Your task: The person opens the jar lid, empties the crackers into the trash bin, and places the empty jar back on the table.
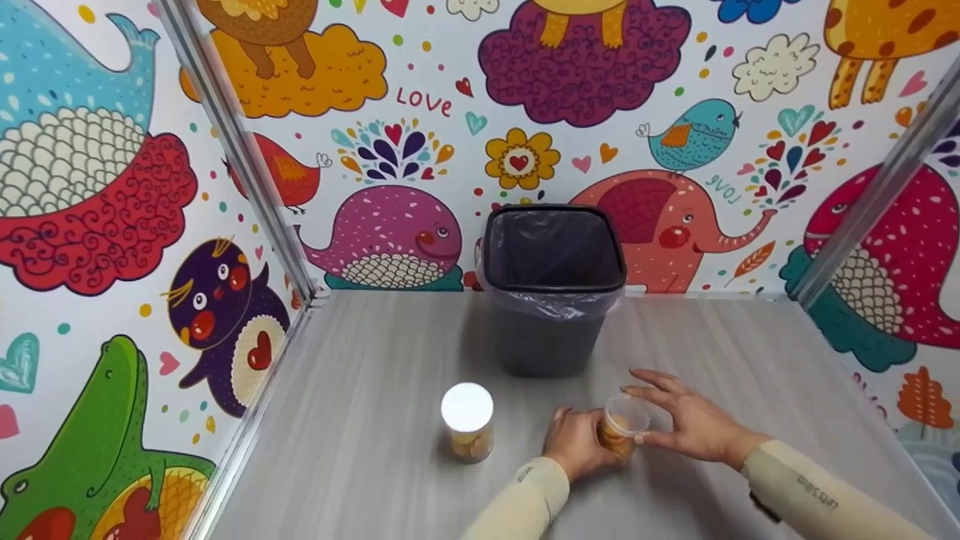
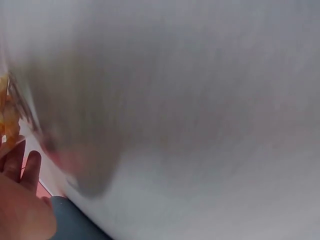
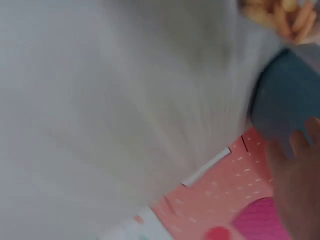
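Observation:
A clear jar [image 1: 616, 441] with orange-yellow pieces inside stands on the table, its translucent round top tilted toward the head camera. My left hand [image 1: 577, 444] grips its lower side from the left. At the top, the thumb and index finger of my right hand [image 1: 701, 424] span the rim, while the other fingers stretch away from it. Whether that top is a lid or an open mouth I cannot tell. To the left, a second clear jar [image 1: 472, 442] with a white lid [image 1: 467, 407] stands upright. Both wrist views show the held jar's contents only at their edges.
A dark grey bin [image 1: 551, 337] with a black rim and a clear plastic liner [image 1: 559, 306] stands at the back of the grey table [image 1: 375, 375]. Walls with cartoon animals [image 1: 397, 232] enclose the back and sides, joined by metal corner strips [image 1: 247, 157].

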`<state>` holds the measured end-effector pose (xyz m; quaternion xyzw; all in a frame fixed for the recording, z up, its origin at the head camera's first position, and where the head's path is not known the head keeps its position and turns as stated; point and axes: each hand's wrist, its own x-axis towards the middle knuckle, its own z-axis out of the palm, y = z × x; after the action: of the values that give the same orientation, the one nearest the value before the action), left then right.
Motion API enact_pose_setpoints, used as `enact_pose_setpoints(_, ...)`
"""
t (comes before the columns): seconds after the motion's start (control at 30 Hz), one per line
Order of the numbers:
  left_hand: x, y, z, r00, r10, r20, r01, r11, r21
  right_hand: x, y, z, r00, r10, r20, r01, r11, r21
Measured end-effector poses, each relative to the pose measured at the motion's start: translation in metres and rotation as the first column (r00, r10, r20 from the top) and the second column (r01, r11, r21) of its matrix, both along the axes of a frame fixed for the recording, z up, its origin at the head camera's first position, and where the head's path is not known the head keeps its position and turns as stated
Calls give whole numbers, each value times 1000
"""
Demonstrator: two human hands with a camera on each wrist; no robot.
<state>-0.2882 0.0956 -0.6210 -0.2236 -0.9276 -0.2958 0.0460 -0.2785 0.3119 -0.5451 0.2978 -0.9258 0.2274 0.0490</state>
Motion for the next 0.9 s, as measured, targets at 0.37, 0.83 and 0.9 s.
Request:
enact_pose_setpoints(0.37, -14, -8, 2, 997, 11, -80, -14, 999, -36, 26, -50, -45, 919, -389, -60, 339, 861, -380)
enact_pose_setpoints(0.83, -4, -1, -6, 998, -26, -60, 23, 999, -48, 23, -20, -30, 986, -161, 43, 167, 937, -308)
enact_pose_setpoints(0.9, -6, -2, -4, 999, -25, -43, 23, 998, -53, 9, -9, -16, 986, -20, 163, 63, 963, -263)
